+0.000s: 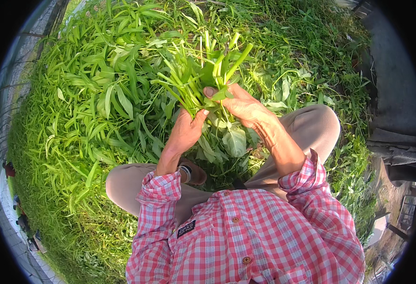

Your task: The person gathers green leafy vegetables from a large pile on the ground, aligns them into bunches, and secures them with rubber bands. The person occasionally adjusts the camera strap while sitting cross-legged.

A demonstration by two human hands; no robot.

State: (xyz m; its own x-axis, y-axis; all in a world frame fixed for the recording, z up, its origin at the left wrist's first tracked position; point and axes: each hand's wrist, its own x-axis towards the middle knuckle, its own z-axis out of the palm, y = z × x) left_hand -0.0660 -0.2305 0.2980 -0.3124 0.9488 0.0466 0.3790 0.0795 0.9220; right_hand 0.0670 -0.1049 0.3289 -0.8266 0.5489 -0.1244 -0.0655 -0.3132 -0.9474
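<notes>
A bunch of cut green stems (190,85), which look like water spinach, is held up before me between both hands. Its cut ends point away from me, and broad leaves (235,141) hang beneath toward my body. My left hand (186,129) wraps the lower left of the bunch, thumb pressed along the stems. Around the stems on the right, my right hand (245,104) is closed, with a small leaf lying over its fingers. Some fingers of both hands are hidden behind the bunch.
Dense leafy plants (87,96) grow ahead and to the left. My bent knees (316,124) flank the hands, with a brown shoe (195,174) below. A dark sheet (394,74) lies at the right; a wire fence (7,85) runs along the far left.
</notes>
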